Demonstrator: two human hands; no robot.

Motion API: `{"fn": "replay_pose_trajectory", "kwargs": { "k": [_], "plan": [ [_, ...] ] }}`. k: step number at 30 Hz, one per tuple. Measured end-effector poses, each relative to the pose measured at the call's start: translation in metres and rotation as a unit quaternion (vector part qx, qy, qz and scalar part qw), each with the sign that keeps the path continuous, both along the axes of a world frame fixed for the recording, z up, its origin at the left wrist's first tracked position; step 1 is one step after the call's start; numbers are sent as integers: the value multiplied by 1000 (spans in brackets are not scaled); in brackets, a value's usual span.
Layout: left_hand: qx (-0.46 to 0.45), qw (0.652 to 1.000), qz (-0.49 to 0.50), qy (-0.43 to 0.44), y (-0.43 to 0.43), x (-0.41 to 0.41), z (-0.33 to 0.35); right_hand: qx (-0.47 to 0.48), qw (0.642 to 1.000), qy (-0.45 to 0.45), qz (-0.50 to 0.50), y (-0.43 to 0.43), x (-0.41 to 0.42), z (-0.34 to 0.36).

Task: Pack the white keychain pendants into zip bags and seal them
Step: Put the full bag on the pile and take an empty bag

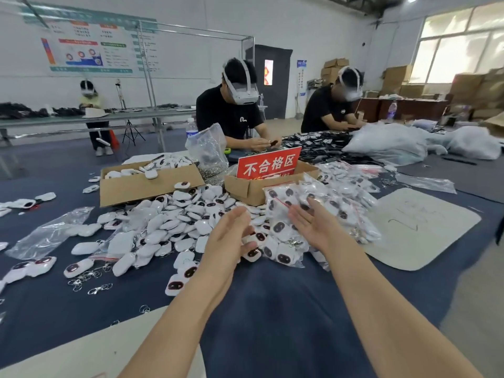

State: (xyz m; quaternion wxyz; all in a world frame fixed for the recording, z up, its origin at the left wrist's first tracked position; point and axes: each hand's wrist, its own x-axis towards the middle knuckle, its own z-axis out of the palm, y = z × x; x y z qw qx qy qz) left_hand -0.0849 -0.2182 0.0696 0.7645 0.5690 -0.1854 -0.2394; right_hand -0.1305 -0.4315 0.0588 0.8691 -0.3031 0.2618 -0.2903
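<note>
A heap of loose white keychain pendants (174, 227) with dark oval faces covers the blue table in front of me. To its right lies a filled zip bag (283, 241) of pendants, with more filled bags (346, 186) stacked behind it. My left hand (229, 241) hovers open, fingers straight, at the bag's left edge. Over the bag's upper right part my right hand (313, 225) is open, palm turned inward. Neither hand holds anything. An empty zip bag (46, 233) lies flat at the left.
Two cardboard boxes stand behind the heap: one with pendants (147, 184), one with a red sign (268, 163). A clear bag of metal rings (210, 154) sits between them. A pale mat (420, 227) lies right. Two people work across the table.
</note>
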Motion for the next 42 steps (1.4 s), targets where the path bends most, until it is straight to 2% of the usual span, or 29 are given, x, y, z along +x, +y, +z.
{"fn": "replay_pose_trajectory", "kwargs": {
  "k": [3,7,9,11,14,19,25,28,31,33,34,37,42],
  "plan": [
    [-5,1000,22,19,19,10,-8,-32,997,27,-59,14,10,-5],
    [-6,997,65,30,46,19,-16,-195,970,105,-99,70,32,8],
    [-7,995,91,32,62,24,-21,-270,958,86,-52,115,46,14],
    [-1,993,117,30,84,29,-26,-331,941,60,44,168,61,12],
    [29,988,153,7,122,35,-37,-409,897,51,156,244,81,-9],
    [72,966,247,-11,204,48,-60,-423,877,59,220,334,103,-46],
    [162,930,329,-24,287,69,-77,-532,793,69,289,397,118,-69],
    [293,868,382,-122,324,77,-77,-590,748,91,289,404,121,-81],
    [414,764,449,-207,358,85,-71,-589,748,86,293,401,121,-88],
    [497,686,483,-221,376,94,-65,-587,750,81,294,399,121,-91],
    [528,659,490,-216,384,98,-62,-586,751,81,293,398,121,-91],
    [591,625,471,-194,399,111,-59,-581,754,84,294,398,121,-91],
    [711,573,370,-168,413,136,-62,-577,760,78,290,398,121,-90]
  ]
}}
